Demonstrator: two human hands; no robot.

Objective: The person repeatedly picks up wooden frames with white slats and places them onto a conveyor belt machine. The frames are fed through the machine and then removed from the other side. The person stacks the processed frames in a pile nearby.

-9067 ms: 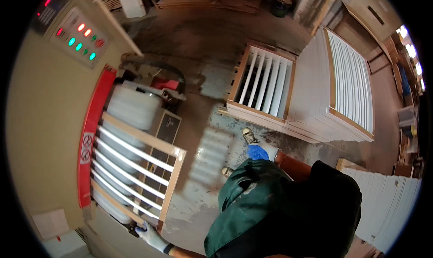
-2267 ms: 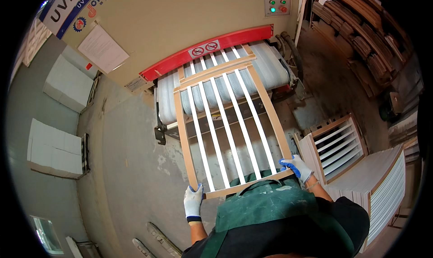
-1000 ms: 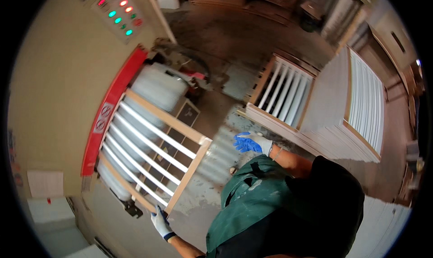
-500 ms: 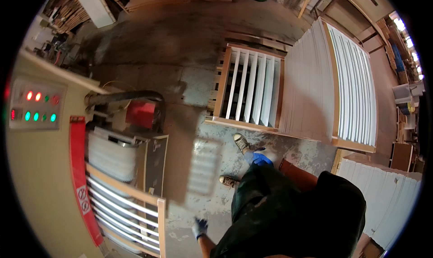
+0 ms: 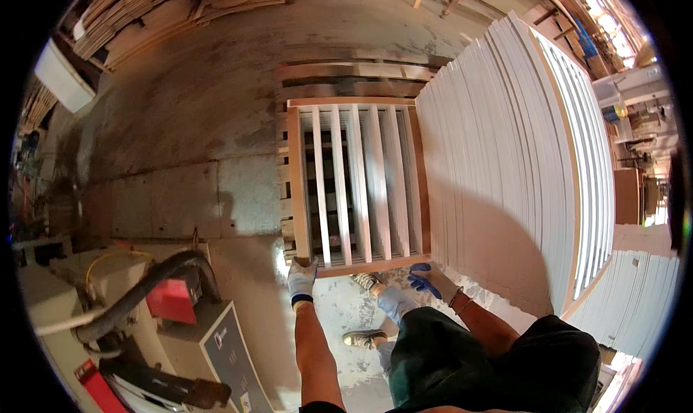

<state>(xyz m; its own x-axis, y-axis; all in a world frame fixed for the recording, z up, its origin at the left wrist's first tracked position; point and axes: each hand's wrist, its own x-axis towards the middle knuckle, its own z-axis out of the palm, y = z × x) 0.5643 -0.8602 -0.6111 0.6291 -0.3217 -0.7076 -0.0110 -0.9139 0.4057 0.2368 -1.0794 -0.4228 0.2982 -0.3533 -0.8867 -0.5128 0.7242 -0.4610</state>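
A slatted wooden frame (image 5: 294,182) with white slats and bare-wood edges lies on top of a stack of like frames in front of me. My left hand (image 5: 302,282), in a pale glove, is closed on its near left corner. My right hand (image 5: 432,282), in a blue glove, hovers beside the near right corner with fingers apart and holds nothing. Beside the low stack, on its right, rises a tall stack of white-edged frames (image 5: 491,168), with a slatted frame on its top. The underside of my left hand's grip is hidden.
A wooden pallet (image 5: 354,70) shows beyond the low stack. At the lower left stands a machine with a black hose (image 5: 155,290), a red box (image 5: 172,301) and a grey panel (image 5: 227,359). More white stacked pieces (image 5: 635,290) stand at right; flattened cardboard (image 5: 242,2) lies far back.
My view has turned left and come closer to the low stack. My left hand has moved forward from beside my body onto the frame's corner. My right hand has come up near the frame.
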